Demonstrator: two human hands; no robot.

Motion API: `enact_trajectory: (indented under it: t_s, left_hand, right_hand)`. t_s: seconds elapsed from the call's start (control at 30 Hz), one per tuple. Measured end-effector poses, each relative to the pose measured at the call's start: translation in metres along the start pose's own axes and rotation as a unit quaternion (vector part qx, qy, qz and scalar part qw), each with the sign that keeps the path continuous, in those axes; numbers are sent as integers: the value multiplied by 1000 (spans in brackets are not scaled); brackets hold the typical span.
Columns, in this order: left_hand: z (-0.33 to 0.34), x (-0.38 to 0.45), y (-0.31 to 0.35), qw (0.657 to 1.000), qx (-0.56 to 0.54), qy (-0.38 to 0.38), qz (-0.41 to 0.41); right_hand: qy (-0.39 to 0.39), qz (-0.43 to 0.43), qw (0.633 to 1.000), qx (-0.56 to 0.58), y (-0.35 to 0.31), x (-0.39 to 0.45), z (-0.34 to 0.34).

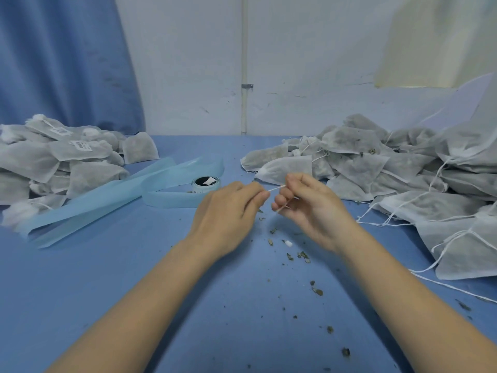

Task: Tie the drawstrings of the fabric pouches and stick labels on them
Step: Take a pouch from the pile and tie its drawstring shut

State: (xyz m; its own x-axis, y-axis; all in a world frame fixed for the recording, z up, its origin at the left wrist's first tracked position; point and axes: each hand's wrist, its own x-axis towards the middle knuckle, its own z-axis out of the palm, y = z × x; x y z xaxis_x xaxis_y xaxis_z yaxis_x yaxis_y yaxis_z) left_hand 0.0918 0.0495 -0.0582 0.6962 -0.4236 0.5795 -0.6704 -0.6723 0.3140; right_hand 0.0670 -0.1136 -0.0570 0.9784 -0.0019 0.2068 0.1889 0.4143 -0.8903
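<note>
A white drawstring (277, 188) is being pinched between the left hand (228, 211) and right hand (309, 205), its pouch (285, 169) lying just beyond them.

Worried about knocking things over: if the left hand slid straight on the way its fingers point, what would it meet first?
Likely the right hand, close ahead across the drawstring that both hands pinch. The left hand points right and away; the pouch lies just beyond, though depth is unclear.

On the table (107, 292), one heap of pouches (53, 162) lies at ten o'clock and another heap (403, 168) at two o'clock. The label roll (205, 184) sits at twelve between them, its backing strip (102, 197) trailing toward nine. Crumbs (304, 255) are scattered from centre toward four.
</note>
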Motion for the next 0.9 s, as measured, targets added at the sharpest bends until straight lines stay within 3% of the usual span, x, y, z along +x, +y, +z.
enact_trajectory:
  t_s: [0.1, 0.23, 0.33, 0.5, 0.63, 0.73, 0.9]
  left_hand:
    - [0, 0, -4, 998, -52, -11, -20]
    - [-2, 1, -8, 971, -217, 12, -103]
    - [-4, 1, -10, 944, -296, 27, -146]
    - [-1, -2, -9, 930, -325, 48, -164]
    - [5, -4, -5, 914, -356, 65, -184]
    - [9, -9, 0, 919, -336, 86, -185]
    - [18, -11, 5, 927, -306, 90, -197]
  right_hand:
    - [32, 100, 988, 117, -4, 1, 2]
    - [27, 220, 973, -65, -10, -1, -4]
    - [20, 262, 963, -60, -13, -2, -4]
    - [59, 181, 975, 114, -5, -2, 9]
    - [45, 137, 970, 193, 6, -3, 20]
    - [22, 143, 976, 161, 10, -2, 20]
    - [-7, 152, 988, -21, 13, 0, 15]
